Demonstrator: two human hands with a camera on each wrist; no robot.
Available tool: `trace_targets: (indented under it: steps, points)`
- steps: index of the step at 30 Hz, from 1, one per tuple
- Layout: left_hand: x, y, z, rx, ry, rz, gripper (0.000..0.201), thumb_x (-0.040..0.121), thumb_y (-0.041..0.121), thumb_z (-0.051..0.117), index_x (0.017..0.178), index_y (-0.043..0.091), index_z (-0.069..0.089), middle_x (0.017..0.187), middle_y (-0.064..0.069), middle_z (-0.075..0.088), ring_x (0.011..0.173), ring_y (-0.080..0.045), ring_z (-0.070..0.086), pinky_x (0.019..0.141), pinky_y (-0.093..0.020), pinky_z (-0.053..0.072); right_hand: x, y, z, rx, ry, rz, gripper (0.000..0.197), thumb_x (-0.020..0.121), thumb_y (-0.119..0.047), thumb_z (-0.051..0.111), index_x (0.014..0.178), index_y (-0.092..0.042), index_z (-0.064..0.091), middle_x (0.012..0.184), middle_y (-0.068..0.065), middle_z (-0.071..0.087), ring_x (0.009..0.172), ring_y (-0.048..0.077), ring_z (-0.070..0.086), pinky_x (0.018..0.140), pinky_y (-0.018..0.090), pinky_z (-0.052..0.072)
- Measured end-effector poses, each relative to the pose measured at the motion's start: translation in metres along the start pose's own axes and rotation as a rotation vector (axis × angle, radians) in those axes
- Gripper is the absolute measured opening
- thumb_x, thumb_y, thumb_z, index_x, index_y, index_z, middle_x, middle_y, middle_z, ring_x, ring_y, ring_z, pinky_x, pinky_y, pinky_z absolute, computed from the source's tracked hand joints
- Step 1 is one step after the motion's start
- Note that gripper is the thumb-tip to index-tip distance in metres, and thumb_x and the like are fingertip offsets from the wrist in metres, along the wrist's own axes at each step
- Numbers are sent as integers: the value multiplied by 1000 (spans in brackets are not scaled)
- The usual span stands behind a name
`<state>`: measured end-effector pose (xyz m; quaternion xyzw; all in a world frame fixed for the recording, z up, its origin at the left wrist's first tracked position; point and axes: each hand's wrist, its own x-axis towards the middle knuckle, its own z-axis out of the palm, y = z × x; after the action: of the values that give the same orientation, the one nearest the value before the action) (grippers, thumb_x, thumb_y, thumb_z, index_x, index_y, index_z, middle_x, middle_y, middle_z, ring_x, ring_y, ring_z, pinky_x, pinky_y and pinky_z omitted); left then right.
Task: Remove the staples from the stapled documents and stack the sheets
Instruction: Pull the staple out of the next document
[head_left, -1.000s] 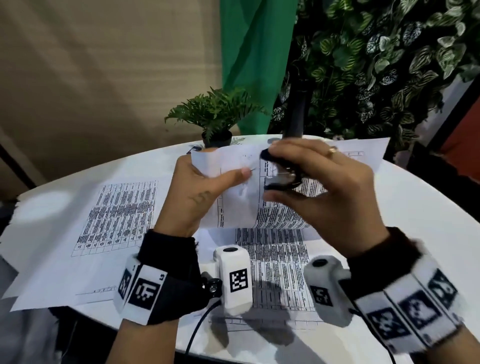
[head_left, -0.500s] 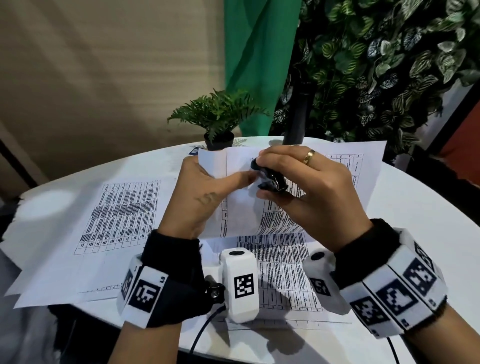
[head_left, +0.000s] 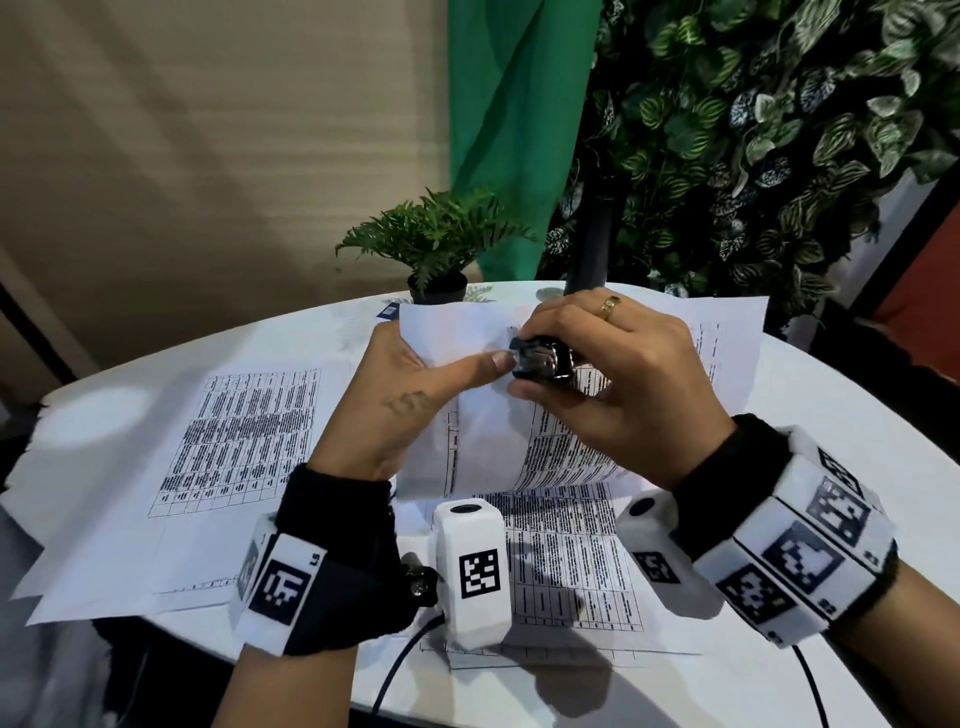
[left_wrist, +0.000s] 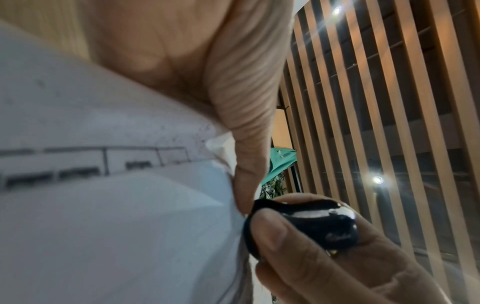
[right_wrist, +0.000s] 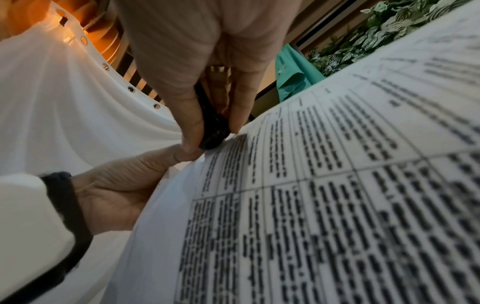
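Note:
I hold a stapled document (head_left: 483, 431) of printed table sheets upright above the table. My left hand (head_left: 410, 400) pinches its upper corner, thumb pressed on the front of the paper (left_wrist: 103, 205). My right hand (head_left: 613, 384) grips a small black staple remover (head_left: 543, 358), squeezed between thumb and fingers, its tip against the paper's top edge right beside my left thumb. The black staple remover (left_wrist: 303, 224) touches the corner in the left wrist view too, and the staple remover (right_wrist: 214, 131) meets the printed sheet (right_wrist: 324, 185) in the right wrist view. The staple itself is hidden.
Loose printed sheets (head_left: 234, 431) lie on the round white table (head_left: 857, 415) at the left, and another sheet (head_left: 566, 561) lies under my wrists. A small potted fern (head_left: 436, 244) stands at the table's far edge, with a leafy wall and a green cloth behind.
My right hand brought the staple remover leftward against the paper's corner by my left thumb and squeezed it more tightly. The document stayed held in my left hand.

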<state>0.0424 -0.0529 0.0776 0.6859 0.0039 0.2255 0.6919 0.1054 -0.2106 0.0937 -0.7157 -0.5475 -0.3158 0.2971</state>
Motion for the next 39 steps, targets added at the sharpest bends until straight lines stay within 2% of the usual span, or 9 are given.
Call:
trace_targets:
  steps: [6, 11, 14, 19, 24, 30, 34, 37, 39]
  points:
    - [1, -3, 0, -8, -6, 8, 31, 68, 4, 77, 98, 0, 69, 99, -12, 73, 91, -25, 70, 84, -39, 56, -1, 3, -2, 56, -12, 59, 34, 70, -23, 78, 95, -2, 68, 94, 7, 68, 81, 28, 65, 63, 42, 56]
    - [0, -5, 0, 6, 52, -45, 73, 55, 38, 89, 99, -14, 62, 100, -25, 67, 86, -37, 66, 88, -62, 48, -3, -3, -13, 256, 89, 246, 37, 77, -29, 74, 105, -8, 61, 101, 1, 59, 89, 15, 60, 74, 29, 55]
    - [-1, -4, 2, 13, 73, -15, 44, 60, 24, 83, 84, -8, 66, 91, -32, 67, 82, -26, 67, 84, -53, 53, -8, -14, -13, 482, 235, 470, 19, 76, -25, 59, 91, -20, 48, 90, 13, 57, 79, 23, 57, 63, 35, 50]
    - [-5, -1, 4, 17, 70, 49, 13, 73, 12, 78, 77, 2, 70, 83, -19, 73, 75, -20, 66, 67, -42, 56, -8, -28, 7, 541, 95, 771, 35, 78, -31, 54, 75, 3, 50, 69, 25, 53, 67, 40, 53, 61, 50, 48]
    - [-11, 3, 11, 32, 48, 129, 12, 81, 2, 68, 85, 12, 73, 83, -2, 75, 81, -18, 71, 77, -32, 57, 1, -29, 10, 742, 71, 981, 24, 87, -21, 63, 69, -6, 59, 58, 5, 53, 51, 15, 53, 39, 11, 34]
    - [-11, -2, 11, 59, 41, 150, 14, 82, 2, 69, 87, 14, 74, 89, -6, 75, 86, -20, 70, 82, -39, 55, 1, -22, 8, 935, 49, 1181, 17, 84, -10, 64, 68, -14, 58, 48, -6, 55, 43, 5, 54, 35, 12, 27]
    - [-12, 0, 15, 13, 38, 112, 13, 80, 2, 69, 93, 6, 73, 91, -6, 75, 86, -18, 71, 79, -31, 56, 2, -24, 9, 844, 144, 1062, 17, 82, -6, 66, 67, -8, 59, 55, 3, 57, 48, 10, 57, 39, 14, 37]
    - [-9, -2, 16, -32, 92, 56, 5, 78, 1, 71, 83, 3, 71, 75, -2, 74, 70, -11, 70, 64, -21, 53, -2, -27, 13, 401, 114, 790, 19, 77, -26, 61, 69, -8, 61, 68, 8, 60, 65, 27, 59, 59, 40, 50]
    - [-7, -6, 16, -43, 153, 42, 22, 74, 13, 78, 78, -6, 68, 71, -21, 70, 66, -17, 63, 64, -26, 50, -5, -29, 13, 129, 58, 645, 19, 77, -28, 55, 70, -10, 58, 73, 0, 55, 68, 24, 54, 60, 42, 46]
